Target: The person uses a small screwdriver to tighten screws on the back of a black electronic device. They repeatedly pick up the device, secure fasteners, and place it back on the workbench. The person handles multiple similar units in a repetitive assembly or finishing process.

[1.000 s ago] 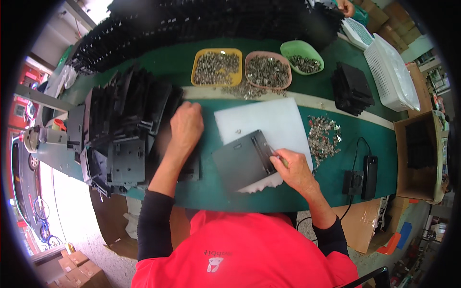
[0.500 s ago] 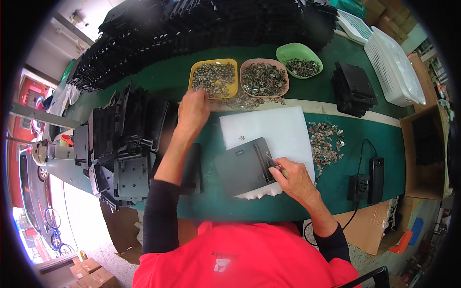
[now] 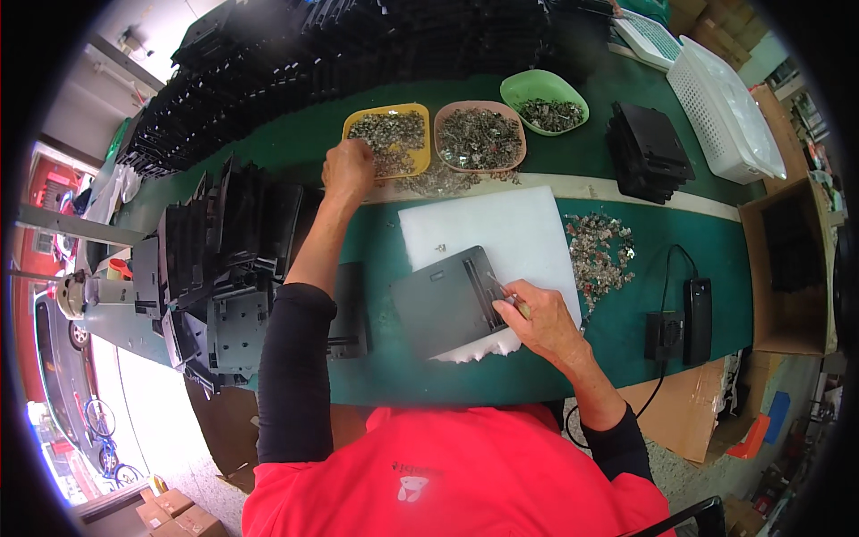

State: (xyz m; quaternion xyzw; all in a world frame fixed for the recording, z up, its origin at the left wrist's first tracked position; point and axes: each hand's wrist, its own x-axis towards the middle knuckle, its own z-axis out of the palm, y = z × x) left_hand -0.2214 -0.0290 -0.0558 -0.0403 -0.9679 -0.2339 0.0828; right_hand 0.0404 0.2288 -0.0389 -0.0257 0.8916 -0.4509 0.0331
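My left hand [image 3: 349,172] is at the front left corner of the yellow tray [image 3: 377,176], which holds small metal pieces. Its fingers are closed together, and anything between them is too small to make out. A flat dark grey plastic panel [image 3: 428,309] with a long slot lies tilted on white foam [image 3: 537,237]. Over the panel's right side, my right hand [image 3: 548,324] grips a slim hand tool [image 3: 497,282] whose thin tip points at the slot; its handle is mostly hidden in the fist. One tiny metal piece [image 3: 440,248] rests on the foam beyond the panel.
Pink [image 3: 438,148] and green [image 3: 508,89] bowls of metal pieces stand beside the yellow tray. Loose pieces [image 3: 599,255] lie right of the foam. Black panels are stacked at left [image 3: 237,233], back [image 3: 358,49] and right [image 3: 649,148]. A black corded device [image 3: 696,322] sits far right.
The view has shifted slightly. My left hand stays by the yellow tray's front left corner, a little more to its left. My right hand keeps the tool at the panel's slot.
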